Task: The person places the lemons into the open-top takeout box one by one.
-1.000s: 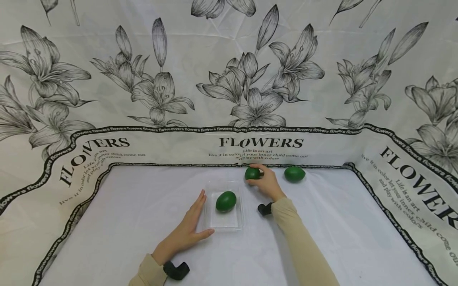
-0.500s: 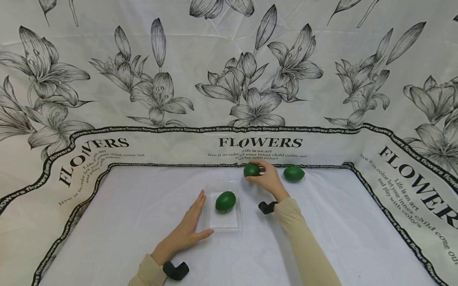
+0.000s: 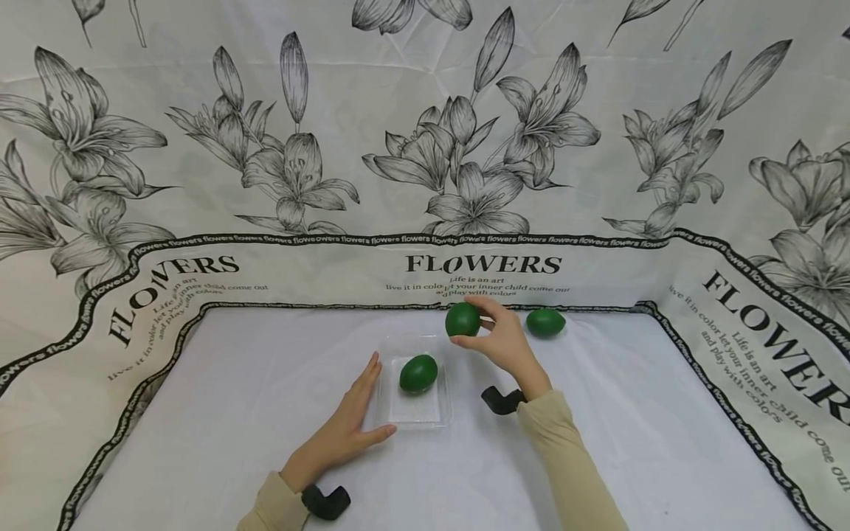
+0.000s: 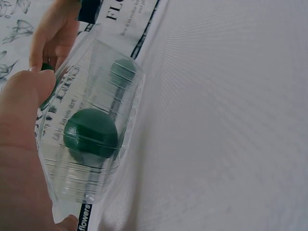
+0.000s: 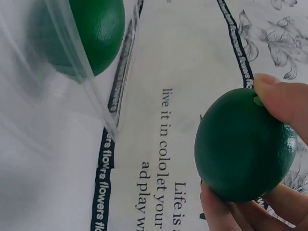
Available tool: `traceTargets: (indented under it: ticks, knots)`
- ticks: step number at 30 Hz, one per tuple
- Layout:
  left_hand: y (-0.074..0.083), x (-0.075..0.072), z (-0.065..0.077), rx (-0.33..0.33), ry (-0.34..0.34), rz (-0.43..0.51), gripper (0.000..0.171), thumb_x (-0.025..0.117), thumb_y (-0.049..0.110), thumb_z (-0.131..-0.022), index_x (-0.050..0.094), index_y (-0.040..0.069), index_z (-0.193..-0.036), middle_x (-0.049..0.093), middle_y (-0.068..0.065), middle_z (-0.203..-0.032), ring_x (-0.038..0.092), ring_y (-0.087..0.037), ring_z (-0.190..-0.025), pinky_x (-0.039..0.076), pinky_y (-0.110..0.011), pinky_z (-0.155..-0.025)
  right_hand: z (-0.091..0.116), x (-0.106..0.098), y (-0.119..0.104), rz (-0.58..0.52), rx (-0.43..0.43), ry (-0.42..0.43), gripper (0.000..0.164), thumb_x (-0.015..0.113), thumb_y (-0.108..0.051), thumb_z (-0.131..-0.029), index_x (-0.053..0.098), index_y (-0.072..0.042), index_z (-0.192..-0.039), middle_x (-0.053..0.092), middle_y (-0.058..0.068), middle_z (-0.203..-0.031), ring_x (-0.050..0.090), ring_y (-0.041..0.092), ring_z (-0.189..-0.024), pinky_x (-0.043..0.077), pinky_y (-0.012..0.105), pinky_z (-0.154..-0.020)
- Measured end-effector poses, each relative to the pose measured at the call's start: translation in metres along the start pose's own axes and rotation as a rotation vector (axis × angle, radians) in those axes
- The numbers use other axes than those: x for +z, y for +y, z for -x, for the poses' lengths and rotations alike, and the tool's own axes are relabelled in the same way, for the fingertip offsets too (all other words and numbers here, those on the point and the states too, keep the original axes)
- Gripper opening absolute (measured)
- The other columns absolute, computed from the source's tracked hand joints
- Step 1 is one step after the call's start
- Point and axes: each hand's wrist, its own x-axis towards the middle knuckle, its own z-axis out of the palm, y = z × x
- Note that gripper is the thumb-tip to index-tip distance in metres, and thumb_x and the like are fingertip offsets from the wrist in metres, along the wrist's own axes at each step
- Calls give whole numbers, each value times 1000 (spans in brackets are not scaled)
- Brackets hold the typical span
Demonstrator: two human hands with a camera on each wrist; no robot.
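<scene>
In the head view my right hand (image 3: 506, 345) pinches a smooth green lime (image 3: 461, 321) between thumb and fingers, just beyond the far right corner of a clear plastic box (image 3: 423, 414). The right wrist view shows that lime (image 5: 243, 144) close up, with a small light-green stem spot by the thumb. A second lime (image 3: 418, 374) lies inside the box. My left hand (image 3: 340, 434) rests along the box's left side with fingers extended, its thumb at the near left corner. In the left wrist view the boxed lime (image 4: 90, 134) shows through the clear wall.
A third lime (image 3: 546, 323) lies on the white cloth (image 3: 265, 383) at the back right, beyond my right hand. A flower-printed curtain (image 3: 305, 184) with lettering borders the back and sides of the table. Black wrist mounts (image 3: 327, 503) stick out at both wrists.
My right hand has lifted the lime from the back of the table and brought it a little nearer and left. The left hand, box and other limes have stayed put.
</scene>
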Motion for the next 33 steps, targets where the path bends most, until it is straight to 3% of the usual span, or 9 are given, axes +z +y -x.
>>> traceTargets:
  ticks: [9, 19, 28, 33]
  knots:
    - [0, 1, -1, 14, 3, 2, 101, 70, 42, -90, 9, 0, -158, 2, -17, -166, 9, -31, -151, 18, -60, -114, 23, 9, -10, -73, -100, -49, 73, 91, -7, -69, 58, 0, -133, 56, 14, -135, 53, 29, -125, 47, 33, -101]
    - [0, 0, -1, 12, -8, 7, 103, 71, 40, -89, 2, 9, -160, 1, -17, -166, 6, -29, -152, 12, -46, -120, 35, 29, -1, 1, -135, -144, 71, 93, -15, -68, 60, -7, -131, 58, 5, -131, 56, 22, -121, 45, 28, -103]
    - [-2, 0, -1, 34, 3, 7, 102, 71, 41, -90, 5, 5, -159, 3, -20, -165, 7, -32, -151, 5, -32, -120, 38, 41, 6, 104, -117, -180, 71, 93, -21, -68, 62, -9, -130, 59, 3, -131, 54, 28, -126, 41, 48, -107]
    - [0, -1, -1, 14, -6, 6, 103, 71, 40, -90, 4, 5, -159, 2, -18, -165, 6, -31, -151, 6, -36, -120, 39, 43, 8, 121, -105, -183, 71, 93, -23, -69, 61, -9, -131, 59, 4, -132, 52, 30, -127, 40, 52, -107]
